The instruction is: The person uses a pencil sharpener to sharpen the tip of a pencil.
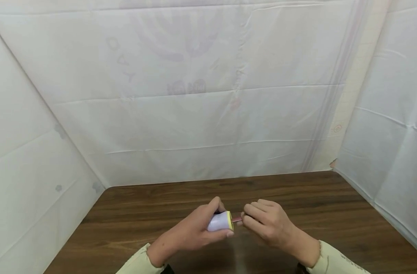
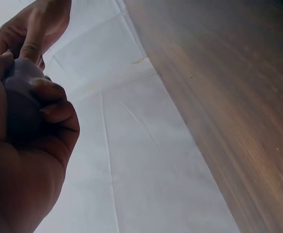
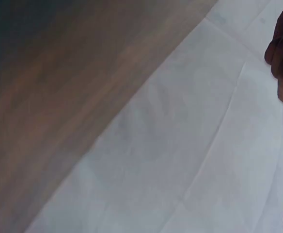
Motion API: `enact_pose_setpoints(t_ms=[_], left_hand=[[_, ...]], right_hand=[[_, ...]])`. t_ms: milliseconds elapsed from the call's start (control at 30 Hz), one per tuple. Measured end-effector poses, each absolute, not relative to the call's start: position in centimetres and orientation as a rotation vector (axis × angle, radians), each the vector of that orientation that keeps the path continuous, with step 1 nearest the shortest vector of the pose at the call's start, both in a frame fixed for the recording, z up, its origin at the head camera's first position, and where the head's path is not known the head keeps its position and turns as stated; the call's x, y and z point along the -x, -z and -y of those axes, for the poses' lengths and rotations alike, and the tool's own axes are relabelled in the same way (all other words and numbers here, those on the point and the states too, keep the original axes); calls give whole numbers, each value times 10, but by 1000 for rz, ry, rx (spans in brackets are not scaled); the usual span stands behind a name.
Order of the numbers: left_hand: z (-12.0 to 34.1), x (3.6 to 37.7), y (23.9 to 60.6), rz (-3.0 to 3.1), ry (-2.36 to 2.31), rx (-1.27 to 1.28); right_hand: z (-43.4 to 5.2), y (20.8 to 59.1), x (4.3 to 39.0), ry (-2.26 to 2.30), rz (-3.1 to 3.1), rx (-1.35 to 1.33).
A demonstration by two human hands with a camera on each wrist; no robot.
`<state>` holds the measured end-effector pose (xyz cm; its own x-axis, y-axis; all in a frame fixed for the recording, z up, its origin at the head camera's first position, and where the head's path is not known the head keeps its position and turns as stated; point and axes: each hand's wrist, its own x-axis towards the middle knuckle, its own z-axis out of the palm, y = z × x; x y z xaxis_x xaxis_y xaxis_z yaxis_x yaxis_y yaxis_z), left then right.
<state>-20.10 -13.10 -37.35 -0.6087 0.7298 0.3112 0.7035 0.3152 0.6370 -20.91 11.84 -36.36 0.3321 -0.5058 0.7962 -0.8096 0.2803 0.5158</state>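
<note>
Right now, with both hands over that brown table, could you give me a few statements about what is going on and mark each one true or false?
1. The left hand grips a small lilac object with a yellow rim. True.
2. The right hand lies flat on the dark brown wooden table. False: its fingers are curled round a small dark item that is mostly hidden.
3. A short pink piece shows between the two hands. True.
4. The walls around the table are bare brick. False: creased white sheeting covers them.
</note>
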Motion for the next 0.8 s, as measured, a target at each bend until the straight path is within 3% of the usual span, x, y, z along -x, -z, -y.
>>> enact_pose_setpoints(t_ms=[300, 433, 667, 800], left_hand=[[131, 201, 374, -2660, -1045, -1428], [129, 201, 374, -2786, -843, -1509], [123, 204, 384, -2867, -670, -1737], [123, 208, 392, -2866, -847, -1747]], right_hand=[[-116, 383, 200, -615, 1677, -1350], [-124, 384, 191, -1112, 2180, -1266], [-139, 368, 197, -2172, 2779, -898], [-142, 366, 203, -2164, 2825, -924]])
